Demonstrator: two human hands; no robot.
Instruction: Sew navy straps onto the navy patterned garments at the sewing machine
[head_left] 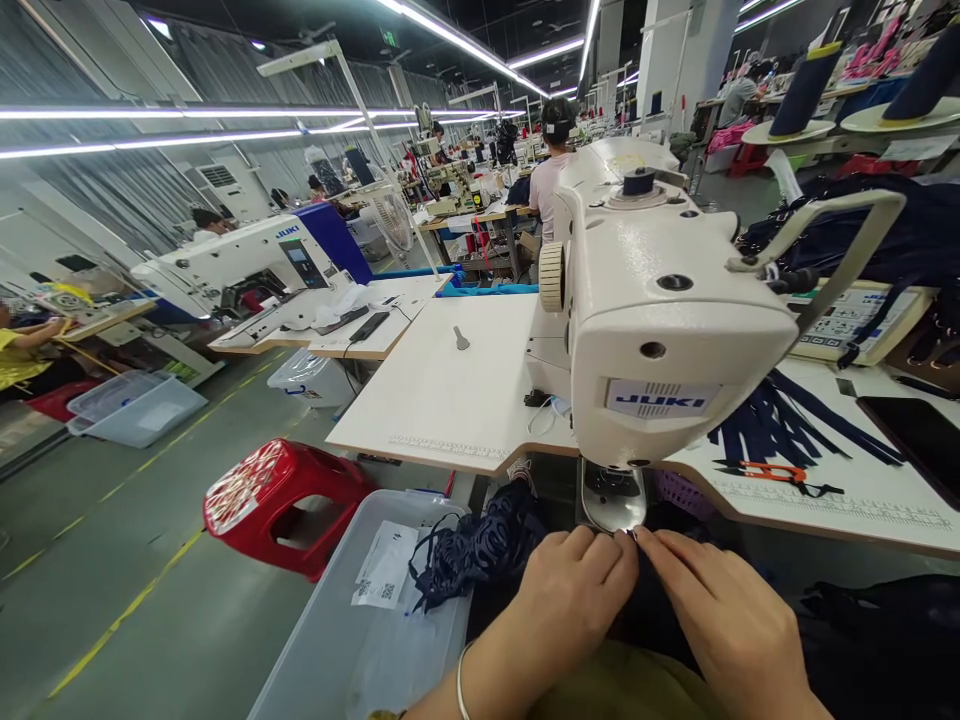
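Head view: left hand [574, 580] and right hand [727, 595] are pinching a mostly hidden dark piece [632, 535] between them, at the rounded metal bed [616, 511] of the JUKI sewing machine [675, 330]; orange-handled snips [766, 470] are lying on the worktop [757, 494]

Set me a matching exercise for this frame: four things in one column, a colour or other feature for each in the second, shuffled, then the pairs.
1. Left hand
2. Near stool
3. Near bin
4. Snips

A. Translucent plastic
B. Orange and black
C. Bangle at its wrist
D. Red, patterned top

Pairs: 1-C, 2-D, 3-A, 4-B
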